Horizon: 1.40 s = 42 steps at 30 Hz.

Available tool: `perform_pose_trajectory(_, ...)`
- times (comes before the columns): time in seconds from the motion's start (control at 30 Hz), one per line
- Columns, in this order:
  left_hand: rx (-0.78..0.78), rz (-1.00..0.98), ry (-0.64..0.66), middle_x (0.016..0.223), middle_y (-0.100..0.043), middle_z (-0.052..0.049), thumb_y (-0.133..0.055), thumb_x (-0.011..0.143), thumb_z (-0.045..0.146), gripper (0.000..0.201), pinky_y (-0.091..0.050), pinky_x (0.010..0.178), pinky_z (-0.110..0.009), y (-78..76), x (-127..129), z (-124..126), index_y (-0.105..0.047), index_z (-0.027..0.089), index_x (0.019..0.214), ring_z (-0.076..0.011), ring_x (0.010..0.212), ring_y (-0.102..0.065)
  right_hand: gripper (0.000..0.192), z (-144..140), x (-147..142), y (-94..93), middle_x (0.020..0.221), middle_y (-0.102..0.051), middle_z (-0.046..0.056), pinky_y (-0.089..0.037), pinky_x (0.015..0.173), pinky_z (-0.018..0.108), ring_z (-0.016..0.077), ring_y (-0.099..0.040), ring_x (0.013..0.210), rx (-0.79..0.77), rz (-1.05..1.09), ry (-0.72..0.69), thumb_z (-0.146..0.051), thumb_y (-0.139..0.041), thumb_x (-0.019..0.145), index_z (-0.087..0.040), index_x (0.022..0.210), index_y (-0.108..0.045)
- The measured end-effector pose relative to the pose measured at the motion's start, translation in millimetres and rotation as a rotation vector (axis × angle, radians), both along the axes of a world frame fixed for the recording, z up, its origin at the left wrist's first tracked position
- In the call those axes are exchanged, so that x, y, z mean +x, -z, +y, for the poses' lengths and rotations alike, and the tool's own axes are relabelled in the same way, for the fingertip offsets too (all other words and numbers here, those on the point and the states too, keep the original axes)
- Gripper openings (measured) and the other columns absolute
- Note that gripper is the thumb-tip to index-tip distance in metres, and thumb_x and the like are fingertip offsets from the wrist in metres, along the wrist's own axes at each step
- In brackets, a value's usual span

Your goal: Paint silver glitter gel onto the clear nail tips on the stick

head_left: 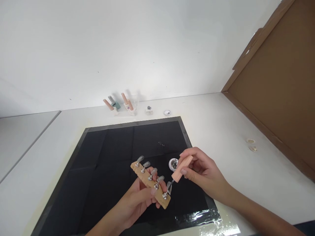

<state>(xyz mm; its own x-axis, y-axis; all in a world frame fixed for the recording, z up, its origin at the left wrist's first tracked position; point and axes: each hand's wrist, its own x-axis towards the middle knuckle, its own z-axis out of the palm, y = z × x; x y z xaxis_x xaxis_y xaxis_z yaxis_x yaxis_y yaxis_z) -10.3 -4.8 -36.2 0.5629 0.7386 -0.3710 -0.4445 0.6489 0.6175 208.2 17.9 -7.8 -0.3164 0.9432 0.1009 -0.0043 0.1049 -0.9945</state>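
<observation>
My left hand (141, 201) is closed around a wooden nail-tip stand (146, 181), tilted down to the right. Several clear nail tips (146, 164) stick up from its metal posts in a row. Between the fingers of my right hand (200, 170) is a nail polish brush (182, 168) with a thick pink handle. Its dark bristle end meets the nail tip (169, 187) at the stand's near right end. Just behind the brush handle, a small round jar (173, 164) with silvery contents sits on the black mat (118, 144), partly hidden by my right fingers.
Along the wall stand several polish bottles (132, 112) with pink or grey-green caps. A small bottle (149, 110) and a round white lid (167, 112) are beside them. Two small pale pieces (251, 141) lie at right, near a cardboard panel (278, 88). Shiny tape (199, 216) edges the mat.
</observation>
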Motion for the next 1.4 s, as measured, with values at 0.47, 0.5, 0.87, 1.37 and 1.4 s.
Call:
perform_pose_trajectory(0.47, 0.021, 0.143, -0.025, 0.072, -0.056, 0.006, -0.083, 0.057, 0.016, 0.052, -0.036, 0.058, -0.023, -4.1, 7.6, 3.2, -0.041, 0.024, 0.088, -0.0092, 0.066, -0.051, 0.02, -2.8, 1.7, 3.2, 0.093, -0.066, 0.003, -0.053, 0.069, 0.027, 0.016, -0.063, 0.087, 0.251, -0.087, -0.118, -0.015, -0.054, 0.09, -0.026, 0.105, -0.052)
perform_pose_trajectory(0.5, 0.027, 0.144, -0.025, 0.07, -0.056, 0.007, -0.082, 0.058, 0.015, 0.051, -0.035, 0.057, -0.023, -3.8, 7.8, 3.4, -0.042, 0.024, 0.088, -0.009, 0.065, -0.051, 0.021, -2.1, 1.6, 3.0, 0.093, -0.067, 0.003, -0.054, 0.068, 0.027, 0.0158, -0.063, 0.086, 0.29, -0.094, -0.129, -0.013, -0.053, 0.09, -0.026, 0.106, -0.052)
perform_pose_trajectory(0.87, 0.061, 0.192, -0.055, 0.071, -0.058, 0.007, -0.08, 0.063, 0.016, 0.047, -0.037, 0.057, -0.024, -0.2, 6.1, 2.9, -0.041, 0.023, 0.089, -0.0084, 0.064, -0.05, 0.033, -0.6, 4.4, -2.5, 0.098, -0.062, 0.003, -0.052, 0.074, 0.027, 0.0143, -0.06, 0.09, 0.39, -0.047, -0.109, -0.001, -0.05, 0.086, -0.026, 0.108, -0.05)
perform_pose_trajectory(1.37, 0.081, 0.224, -0.056, 0.069, -0.058, 0.007, -0.081, 0.062, 0.016, 0.047, -0.038, 0.057, -0.024, -5.3, 10.2, 3.7, -0.04, 0.023, 0.085, -0.0089, 0.063, -0.05, 0.035, 1.6, 3.9, -5.3, 0.095, -0.064, 0.003, -0.05, 0.077, 0.03, 0.0144, -0.059, 0.09, 0.355, -0.048, -0.274, 0.003, -0.047, 0.084, -0.023, 0.107, -0.05)
perform_pose_trajectory(1.4, 0.08, 0.222, -0.06, 0.069, -0.058, 0.007, -0.08, 0.062, 0.016, 0.047, -0.038, 0.057, -0.024, -6.2, 10.0, 3.2, -0.04, 0.023, 0.086, -0.009, 0.063, -0.05, 0.034, 1.7, 3.8, -5.6, 0.094, -0.065, 0.003, -0.05, 0.079, 0.032, 0.0148, -0.058, 0.091, 0.347, -0.065, -0.268, 0.003, -0.046, 0.085, -0.023, 0.106, -0.05)
